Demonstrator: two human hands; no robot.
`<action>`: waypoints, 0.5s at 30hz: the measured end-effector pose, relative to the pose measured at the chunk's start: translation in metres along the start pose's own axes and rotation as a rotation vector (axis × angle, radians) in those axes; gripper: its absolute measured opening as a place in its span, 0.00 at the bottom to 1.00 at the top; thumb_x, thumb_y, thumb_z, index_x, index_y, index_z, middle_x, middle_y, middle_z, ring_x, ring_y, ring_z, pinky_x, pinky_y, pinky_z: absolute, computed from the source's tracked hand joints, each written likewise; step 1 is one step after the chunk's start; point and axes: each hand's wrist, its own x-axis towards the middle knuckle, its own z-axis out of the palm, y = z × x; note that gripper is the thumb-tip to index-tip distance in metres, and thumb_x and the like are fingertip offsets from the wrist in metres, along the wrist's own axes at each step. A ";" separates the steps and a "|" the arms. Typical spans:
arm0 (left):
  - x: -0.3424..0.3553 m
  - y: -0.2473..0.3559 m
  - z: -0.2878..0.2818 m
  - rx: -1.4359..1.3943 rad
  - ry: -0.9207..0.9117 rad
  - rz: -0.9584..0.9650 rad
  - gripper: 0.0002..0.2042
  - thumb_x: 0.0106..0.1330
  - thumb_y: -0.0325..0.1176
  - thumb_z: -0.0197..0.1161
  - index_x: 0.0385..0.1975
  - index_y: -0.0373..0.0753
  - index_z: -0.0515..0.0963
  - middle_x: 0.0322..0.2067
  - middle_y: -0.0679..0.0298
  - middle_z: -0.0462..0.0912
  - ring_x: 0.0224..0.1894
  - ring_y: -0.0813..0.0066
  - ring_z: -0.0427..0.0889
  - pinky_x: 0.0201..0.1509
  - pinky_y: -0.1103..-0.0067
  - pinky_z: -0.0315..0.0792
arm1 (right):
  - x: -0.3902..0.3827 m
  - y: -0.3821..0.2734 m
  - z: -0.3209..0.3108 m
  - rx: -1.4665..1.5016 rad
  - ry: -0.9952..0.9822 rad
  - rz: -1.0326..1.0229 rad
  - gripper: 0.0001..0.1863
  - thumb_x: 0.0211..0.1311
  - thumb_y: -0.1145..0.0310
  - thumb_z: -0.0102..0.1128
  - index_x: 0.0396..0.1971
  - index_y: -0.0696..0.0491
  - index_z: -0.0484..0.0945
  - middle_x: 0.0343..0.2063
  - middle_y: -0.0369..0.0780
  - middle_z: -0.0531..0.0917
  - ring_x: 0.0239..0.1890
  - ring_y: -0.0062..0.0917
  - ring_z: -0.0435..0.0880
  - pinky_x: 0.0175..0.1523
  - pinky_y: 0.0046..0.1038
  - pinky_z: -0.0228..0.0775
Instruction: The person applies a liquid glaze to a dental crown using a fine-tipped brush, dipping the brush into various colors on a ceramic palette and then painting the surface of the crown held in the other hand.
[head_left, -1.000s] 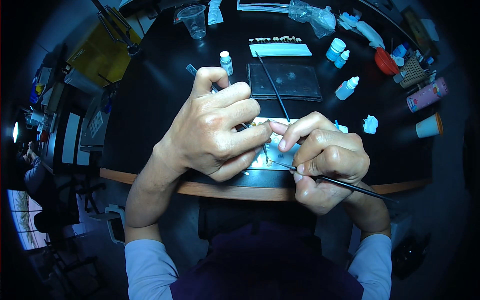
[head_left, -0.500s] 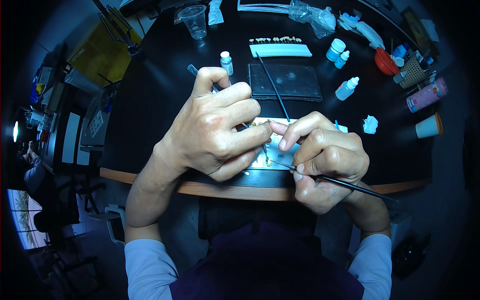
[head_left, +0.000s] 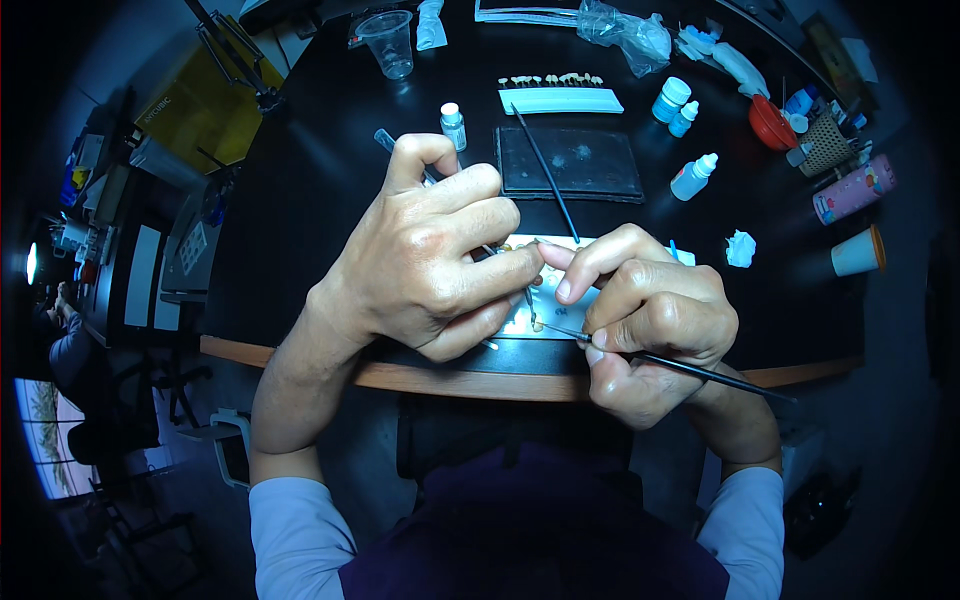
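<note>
A small cream-coloured piece sits at the lower end of a thin metal tool, below the fingers of the left hand, which are curled closed around that tool. To the piece's right, the fingers of the right hand pinch a dark paintbrush, its tip pointing at the piece; whether they touch cannot be told. Beneath both hands is a white plate, near the front edge of the desk. Beyond it lie a second brush and a dark flat case.
</note>
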 end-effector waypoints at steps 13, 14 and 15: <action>0.000 0.001 -0.002 0.000 -0.002 -0.008 0.18 0.41 0.41 0.66 0.32 0.42 0.91 0.22 0.70 0.68 0.25 0.73 0.68 0.51 0.63 0.56 | 0.003 -0.001 0.001 0.008 -0.006 -0.008 0.09 0.39 0.85 0.57 0.23 0.56 0.73 0.21 0.42 0.81 0.39 0.37 0.87 0.61 0.59 0.84; -0.001 0.001 -0.002 -0.001 -0.002 -0.009 0.18 0.41 0.41 0.66 0.32 0.42 0.91 0.22 0.70 0.68 0.25 0.73 0.68 0.51 0.63 0.56 | 0.002 0.000 0.001 0.008 -0.006 -0.007 0.09 0.39 0.85 0.57 0.23 0.56 0.73 0.21 0.42 0.81 0.39 0.37 0.87 0.61 0.59 0.84; -0.001 0.001 -0.002 0.000 -0.004 -0.009 0.18 0.41 0.41 0.66 0.32 0.42 0.91 0.22 0.70 0.68 0.25 0.73 0.68 0.51 0.63 0.56 | 0.002 0.000 0.001 0.014 -0.001 -0.003 0.09 0.39 0.85 0.57 0.23 0.56 0.73 0.22 0.42 0.81 0.39 0.37 0.87 0.61 0.59 0.84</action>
